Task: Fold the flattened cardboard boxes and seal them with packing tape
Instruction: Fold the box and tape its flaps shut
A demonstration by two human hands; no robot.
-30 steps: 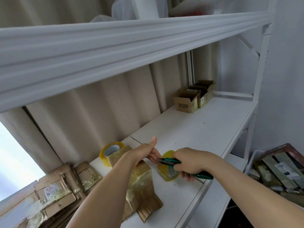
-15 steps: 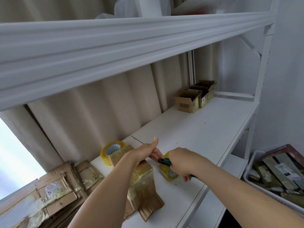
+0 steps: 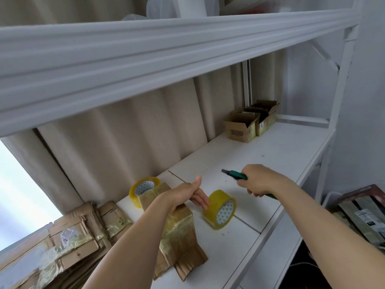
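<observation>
A small brown cardboard box, wrapped in clear tape, stands tilted on the white table. My left hand holds its upper end, thumb pointing up and fingers reaching over the far edge toward a yellowish packing tape roll. That roll stands on its edge just right of the box. My right hand hovers above and to the right of the roll and grips a green utility knife, blade pointing left. A second tape roll lies behind the box.
Two folded open boxes stand at the table's far right end. Flattened cardboard is stacked at the lower left. A crate of flattened boxes sits on the right below table height. A white upper shelf beam crosses overhead.
My right hand has lifted the knife away from the tape roll, up and to the right. The roll now stands uncovered. My left hand stays on the box.
</observation>
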